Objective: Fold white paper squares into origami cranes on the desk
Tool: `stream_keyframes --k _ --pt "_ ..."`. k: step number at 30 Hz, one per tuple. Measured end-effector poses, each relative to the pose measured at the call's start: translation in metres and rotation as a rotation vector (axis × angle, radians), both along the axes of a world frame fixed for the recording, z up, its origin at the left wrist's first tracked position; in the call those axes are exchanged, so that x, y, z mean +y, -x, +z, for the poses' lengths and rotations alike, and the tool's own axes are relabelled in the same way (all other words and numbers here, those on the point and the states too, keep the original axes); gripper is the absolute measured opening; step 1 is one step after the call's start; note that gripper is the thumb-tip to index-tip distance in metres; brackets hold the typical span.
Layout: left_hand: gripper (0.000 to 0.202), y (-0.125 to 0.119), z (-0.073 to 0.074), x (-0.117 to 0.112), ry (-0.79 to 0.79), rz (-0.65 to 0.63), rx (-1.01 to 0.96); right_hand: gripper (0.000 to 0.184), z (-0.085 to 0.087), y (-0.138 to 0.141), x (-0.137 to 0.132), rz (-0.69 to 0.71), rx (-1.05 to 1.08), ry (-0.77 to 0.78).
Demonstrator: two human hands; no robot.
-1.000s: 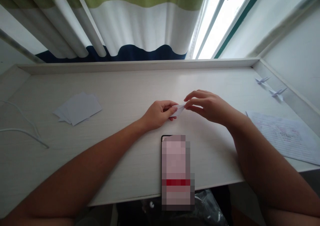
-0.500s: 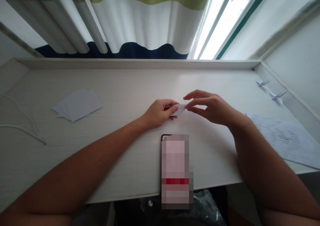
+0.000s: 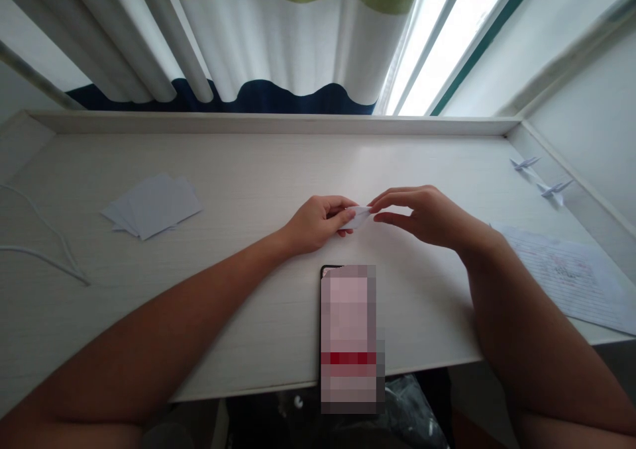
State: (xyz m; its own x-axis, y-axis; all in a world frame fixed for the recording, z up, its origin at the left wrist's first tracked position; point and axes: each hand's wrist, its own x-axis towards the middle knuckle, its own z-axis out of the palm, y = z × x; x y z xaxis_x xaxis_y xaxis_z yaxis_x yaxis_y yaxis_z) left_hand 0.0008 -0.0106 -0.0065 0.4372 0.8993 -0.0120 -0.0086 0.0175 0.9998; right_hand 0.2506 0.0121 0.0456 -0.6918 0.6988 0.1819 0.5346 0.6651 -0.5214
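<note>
A small folded piece of white paper (image 3: pixel 358 216) is held just above the white desk (image 3: pixel 248 191) near its middle. My left hand (image 3: pixel 318 224) is curled and pinches the paper's left end between thumb and fingers. My right hand (image 3: pixel 424 215) pinches the paper's right tip with thumb and forefinger, the other fingers bunched close above. Most of the paper is hidden between the two hands.
A phone (image 3: pixel 350 336) lies on the desk's near edge below my hands. A loose stack of white paper squares (image 3: pixel 152 205) is at the left, a white cable (image 3: pixel 44 253) at far left. Two folded paper cranes (image 3: pixel 539 176) and a lined written sheet (image 3: pixel 566 277) are at right.
My right hand's upper fingers have lowered and closed in over the paper's tip. The left hand has stayed put.
</note>
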Motion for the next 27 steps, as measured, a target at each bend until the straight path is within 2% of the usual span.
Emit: stream_keyframes --k 11,17,23,27 --pt "0.026 0.0007 0.0008 -0.0004 -0.016 -0.032 0.026 0.02 0.0009 0.0019 0.0001 -0.003 0.007 0.003" --pt "0.023 0.0009 0.0044 -0.002 -0.041 -0.065 0.074 0.018 0.0033 0.0014 -0.0023 0.007 -0.112 -0.017" --pt "0.025 0.0009 0.0061 -0.0025 -0.042 -0.082 0.102 0.017 0.0072 -0.0001 -0.0033 -0.012 -0.046 0.088" --pt "0.028 0.0013 0.004 -0.0016 -0.032 -0.087 0.09 0.022 0.0052 -0.001 -0.0001 -0.085 -0.012 0.22"
